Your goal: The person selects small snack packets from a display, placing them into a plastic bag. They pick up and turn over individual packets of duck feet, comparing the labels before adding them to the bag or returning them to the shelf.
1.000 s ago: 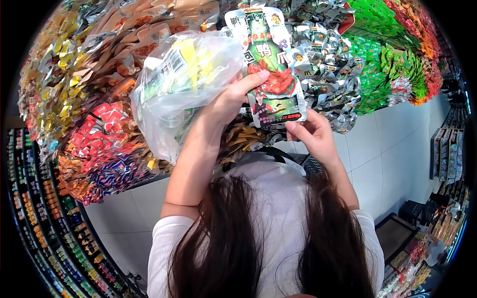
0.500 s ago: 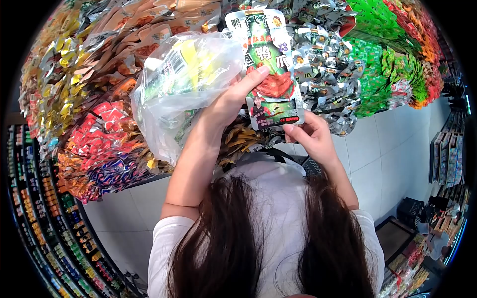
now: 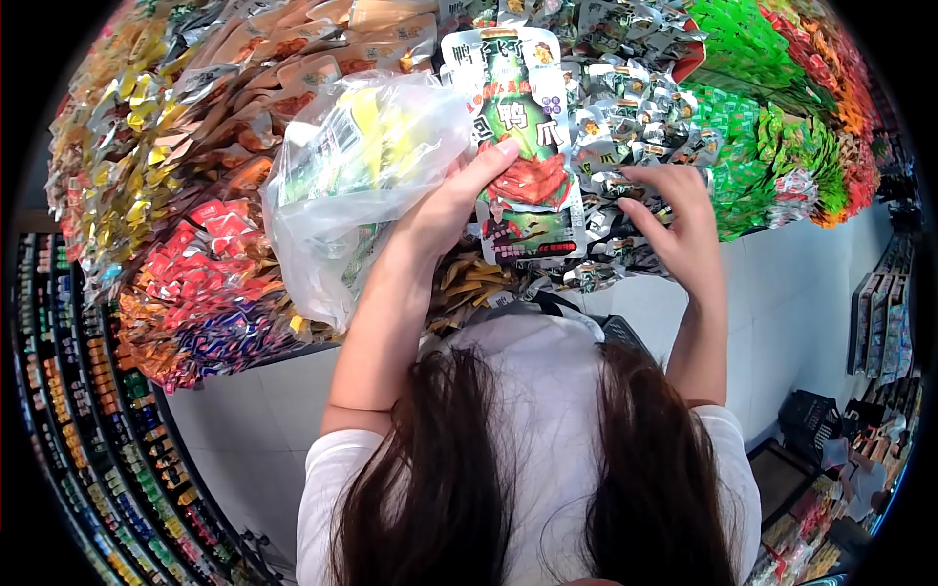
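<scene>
My left hand [image 3: 454,200] is closed on a green and white snack packet [image 3: 529,186], with the thumb across its front. The packet is upright, and its front shows red food and Chinese characters. A translucent plastic bag [image 3: 337,220] with green and yellow packages inside hangs beside my left hand and wrist; how it is held is hidden. My right hand [image 3: 674,215] is apart from the packet, to its right, with thumb and fingers separated and nothing between them. It hovers in front of the silver and black packets [image 3: 635,127].
Heaps of orange-brown packets [image 3: 283,73], red packets [image 3: 195,259] and green packets [image 3: 752,156] surround the hands. A curved shelf of small goods [image 3: 107,400] stands at the left. A dark basket [image 3: 809,418] is at the lower right, beyond the tiled floor [image 3: 772,308].
My right hand has let go of the packet's lower right edge and moved up and right, its fingers opening. The packet stays in my left hand, slightly shifted.
</scene>
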`<control>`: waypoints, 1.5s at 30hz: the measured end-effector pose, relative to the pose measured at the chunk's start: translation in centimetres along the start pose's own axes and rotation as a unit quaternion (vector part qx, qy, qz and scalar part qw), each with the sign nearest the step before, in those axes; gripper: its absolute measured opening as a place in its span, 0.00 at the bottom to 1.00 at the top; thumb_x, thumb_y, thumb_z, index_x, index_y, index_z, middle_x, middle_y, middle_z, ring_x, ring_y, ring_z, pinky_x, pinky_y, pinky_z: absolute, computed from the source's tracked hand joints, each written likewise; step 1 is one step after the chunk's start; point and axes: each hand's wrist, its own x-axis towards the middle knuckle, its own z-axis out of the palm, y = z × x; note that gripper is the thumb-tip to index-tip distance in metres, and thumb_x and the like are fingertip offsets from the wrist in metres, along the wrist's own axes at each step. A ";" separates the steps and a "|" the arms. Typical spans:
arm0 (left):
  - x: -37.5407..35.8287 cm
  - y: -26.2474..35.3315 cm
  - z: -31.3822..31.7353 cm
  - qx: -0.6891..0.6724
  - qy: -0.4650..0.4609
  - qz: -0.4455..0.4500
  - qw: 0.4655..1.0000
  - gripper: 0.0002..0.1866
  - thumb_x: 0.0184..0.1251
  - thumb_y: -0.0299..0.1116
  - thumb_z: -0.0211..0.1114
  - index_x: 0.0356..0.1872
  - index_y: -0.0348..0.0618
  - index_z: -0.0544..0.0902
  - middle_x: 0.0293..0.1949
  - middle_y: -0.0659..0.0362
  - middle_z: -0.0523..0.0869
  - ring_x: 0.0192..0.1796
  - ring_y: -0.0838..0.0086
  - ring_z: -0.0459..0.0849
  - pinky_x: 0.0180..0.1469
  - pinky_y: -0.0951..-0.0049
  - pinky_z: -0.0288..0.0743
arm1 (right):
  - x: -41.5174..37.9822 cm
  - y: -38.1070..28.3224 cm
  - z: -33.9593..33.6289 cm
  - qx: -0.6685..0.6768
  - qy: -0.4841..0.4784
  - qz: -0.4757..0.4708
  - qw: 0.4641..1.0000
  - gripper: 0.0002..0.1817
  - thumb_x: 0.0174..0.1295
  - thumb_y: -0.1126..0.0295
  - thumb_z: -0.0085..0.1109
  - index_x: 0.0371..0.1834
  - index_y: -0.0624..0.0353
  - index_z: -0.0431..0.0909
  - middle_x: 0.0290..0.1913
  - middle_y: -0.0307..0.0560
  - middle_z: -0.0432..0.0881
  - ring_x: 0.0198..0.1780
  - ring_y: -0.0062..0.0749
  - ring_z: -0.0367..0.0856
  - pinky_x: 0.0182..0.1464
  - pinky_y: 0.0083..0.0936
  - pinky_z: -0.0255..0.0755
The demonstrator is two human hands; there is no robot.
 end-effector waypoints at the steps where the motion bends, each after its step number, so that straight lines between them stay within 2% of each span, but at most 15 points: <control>1: 0.0 0.0 0.0 0.002 0.002 0.000 1.000 0.22 0.61 0.39 0.60 0.52 0.37 0.74 0.47 0.57 0.80 0.49 0.75 0.78 0.55 0.74 0.68 | 0.0 0.3 0.2 -0.024 -0.049 0.003 0.998 0.12 0.48 0.69 0.63 0.36 0.61 0.78 0.35 0.43 0.79 0.42 0.39 0.72 0.47 0.30 0.63; 13: 0.0 -0.2 0.2 0.007 0.066 -0.007 0.998 0.23 0.62 0.38 0.60 0.53 0.34 0.70 0.46 0.55 0.80 0.47 0.73 0.80 0.51 0.71 0.73 | 2.3 3.0 0.3 -0.023 -0.144 -0.038 0.989 0.13 0.47 0.62 0.65 0.26 0.61 0.79 0.26 0.43 0.76 0.33 0.37 0.72 0.42 0.30 0.63; 15: 0.2 -0.4 0.1 0.008 0.064 0.000 0.998 0.23 0.62 0.37 0.60 0.54 0.34 0.70 0.46 0.55 0.80 0.47 0.73 0.80 0.51 0.71 0.73 | 2.8 3.5 0.5 0.119 -0.137 0.010 0.983 0.12 0.50 0.63 0.64 0.27 0.62 0.78 0.23 0.42 0.75 0.27 0.31 0.71 0.34 0.26 0.65; 19: 0.4 -0.5 0.3 0.015 0.072 0.022 0.997 0.22 0.62 0.35 0.60 0.54 0.34 0.69 0.47 0.55 0.80 0.47 0.72 0.79 0.52 0.71 0.73 | 4.2 4.3 0.5 0.229 -0.050 0.031 0.972 0.10 0.58 0.68 0.58 0.33 0.65 0.75 0.26 0.34 0.71 0.30 0.16 0.66 0.34 0.15 0.61; 20: 0.4 -0.5 0.3 0.019 0.071 0.022 0.997 0.22 0.62 0.35 0.60 0.54 0.34 0.69 0.47 0.55 0.80 0.47 0.72 0.79 0.52 0.71 0.73 | 4.7 4.9 -0.2 0.269 -0.087 0.126 0.951 0.10 0.59 0.66 0.57 0.33 0.63 0.75 0.28 0.32 0.70 0.31 0.14 0.66 0.33 0.13 0.60; 24: 0.5 -0.4 1.3 0.015 0.103 0.020 0.994 0.25 0.61 0.32 0.60 0.58 0.34 0.65 0.50 0.52 0.78 0.49 0.70 0.79 0.53 0.69 0.73 | 7.7 6.0 -0.4 0.331 -0.034 0.074 0.940 0.12 0.59 0.62 0.57 0.32 0.61 0.74 0.26 0.31 0.73 0.30 0.11 0.68 0.31 0.14 0.61; 28: 0.2 0.0 2.0 0.009 0.148 0.010 0.989 0.26 0.60 0.28 0.60 0.58 0.33 0.63 0.50 0.50 0.77 0.49 0.67 0.79 0.52 0.67 0.75 | 11.3 8.3 -0.2 0.434 -0.056 0.064 0.897 0.14 0.61 0.66 0.55 0.46 0.61 0.74 0.38 0.34 0.78 0.37 0.13 0.73 0.39 0.11 0.65; 30: 0.1 0.0 2.3 0.014 0.159 0.016 0.987 0.26 0.60 0.28 0.60 0.58 0.33 0.63 0.50 0.49 0.77 0.49 0.67 0.79 0.51 0.67 0.75 | 13.3 8.1 -1.0 0.467 -0.077 0.037 0.880 0.09 0.62 0.66 0.53 0.38 0.60 0.77 0.24 0.28 0.71 0.24 0.09 0.64 0.26 0.09 0.57; 31: 0.1 0.0 2.6 0.015 0.161 0.022 0.987 0.26 0.60 0.26 0.59 0.58 0.33 0.63 0.49 0.49 0.77 0.49 0.67 0.79 0.51 0.68 0.76 | 13.9 8.5 -0.8 0.480 -0.105 0.016 0.871 0.10 0.61 0.66 0.54 0.41 0.59 0.77 0.25 0.27 0.71 0.24 0.09 0.62 0.25 0.08 0.55; 36: 0.2 0.2 3.9 0.045 0.223 0.033 0.973 0.27 0.60 0.24 0.59 0.60 0.33 0.60 0.49 0.50 0.77 0.48 0.67 0.80 0.50 0.67 0.76 | 15.5 8.6 -0.8 0.503 -0.192 0.050 0.841 0.13 0.61 0.67 0.54 0.46 0.61 0.75 0.29 0.31 0.74 0.29 0.11 0.67 0.31 0.10 0.60; 38: 0.2 0.1 4.0 0.063 0.229 0.037 0.971 0.27 0.60 0.24 0.59 0.60 0.33 0.60 0.50 0.50 0.77 0.49 0.68 0.80 0.50 0.68 0.76 | 15.9 8.2 -0.2 0.626 -0.185 0.071 0.754 0.12 0.61 0.68 0.54 0.46 0.60 0.75 0.37 0.38 0.78 0.37 0.15 0.73 0.38 0.12 0.66; 39: 0.3 0.1 4.1 0.069 0.230 0.030 0.970 0.26 0.60 0.25 0.59 0.59 0.34 0.61 0.50 0.50 0.76 0.50 0.68 0.79 0.51 0.68 0.75 | 16.5 8.8 0.4 0.625 -0.217 0.008 0.750 0.14 0.61 0.68 0.54 0.49 0.59 0.75 0.42 0.41 0.79 0.44 0.17 0.74 0.48 0.13 0.66; 40: 0.5 0.3 4.2 0.073 0.233 0.034 0.969 0.26 0.60 0.25 0.59 0.59 0.34 0.61 0.50 0.50 0.76 0.50 0.68 0.79 0.51 0.68 0.75 | 16.3 8.8 1.5 0.614 -0.218 0.051 0.757 0.14 0.61 0.65 0.54 0.46 0.61 0.74 0.40 0.35 0.78 0.38 0.13 0.75 0.41 0.12 0.67; 42: 1.0 0.6 4.8 0.026 0.222 0.049 0.973 0.26 0.60 0.27 0.60 0.58 0.34 0.63 0.50 0.50 0.77 0.50 0.69 0.78 0.52 0.68 0.74 | 16.2 7.2 2.6 0.584 -0.211 -0.010 0.784 0.16 0.60 0.59 0.55 0.47 0.57 0.75 0.31 0.32 0.78 0.33 0.13 0.75 0.33 0.12 0.67; 45: 1.4 0.9 5.5 0.047 0.195 0.052 0.978 0.27 0.57 0.31 0.64 0.57 0.35 0.65 0.49 0.52 0.77 0.49 0.71 0.78 0.51 0.70 0.74 | 16.1 6.3 4.7 0.545 -0.275 -0.007 0.792 0.17 0.62 0.60 0.53 0.47 0.61 0.74 0.37 0.34 0.79 0.36 0.12 0.75 0.38 0.13 0.69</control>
